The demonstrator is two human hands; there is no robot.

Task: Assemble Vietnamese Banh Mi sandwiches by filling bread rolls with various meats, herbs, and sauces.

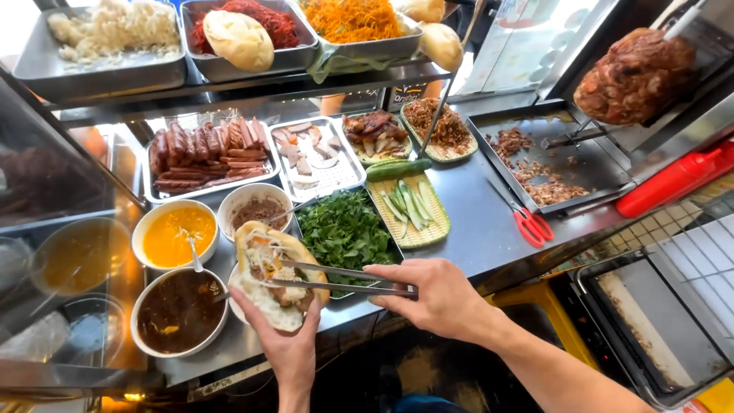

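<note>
My left hand point(287, 340) cups a split bread roll point(274, 274) from below, open side up, with meat and shredded filling inside. My right hand point(436, 297) grips metal tongs point(336, 279) whose tips reach left into the roll's filling. Just behind the roll sits a metal tray of green herbs point(345, 229). To the left stand a bowl of yellow sauce point(174, 233) with a spoon, a bowl of dark sauce point(180, 311), and a smaller bowl of brown paste point(256, 210).
Trays of sausages point(205, 157), sliced meats point(313, 157), roasted pork point(375, 134) and shredded meat point(443, 126) line the steel counter point(478, 222). A woven tray holds cucumber point(409, 203). Red scissors point(531, 226), a red bottle point(673, 180) and a meat spit point(634, 76) are on the right. A shelf above holds bread and shredded vegetables.
</note>
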